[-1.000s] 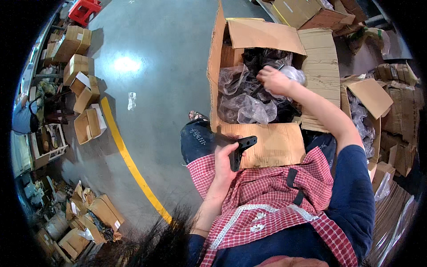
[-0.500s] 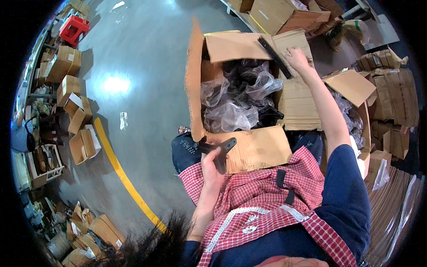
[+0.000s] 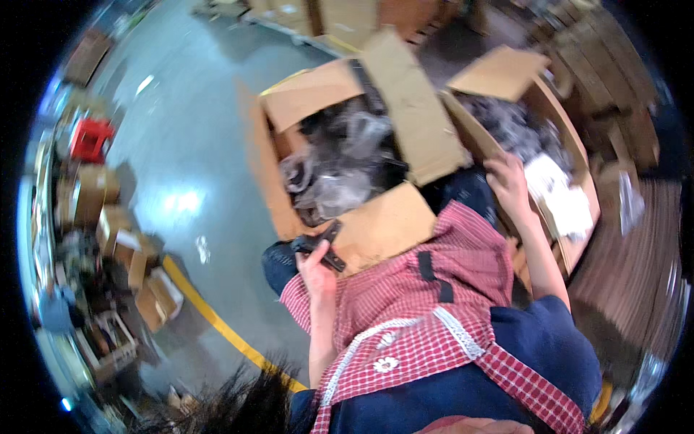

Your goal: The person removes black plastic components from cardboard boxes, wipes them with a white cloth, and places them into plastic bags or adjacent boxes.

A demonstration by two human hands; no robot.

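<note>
My left hand is closed around a black angled part, held over my lap just in front of the near flap of an open cardboard box. That box holds several dark parts in clear plastic bags. My right hand is stretched out to the right, at the near wall of a second open cardboard box with grey and white contents; nothing shows in this hand. A red checked apron covers my lap.
A yellow line runs across the grey floor on my left. Several cardboard boxes and a red crate stand along the left edge. More flattened cardboard is stacked at the back and right.
My right hand, which held a long black strip over the far side of the box, has swung right to the second box and no longer shows the strip. The view has tilted.
</note>
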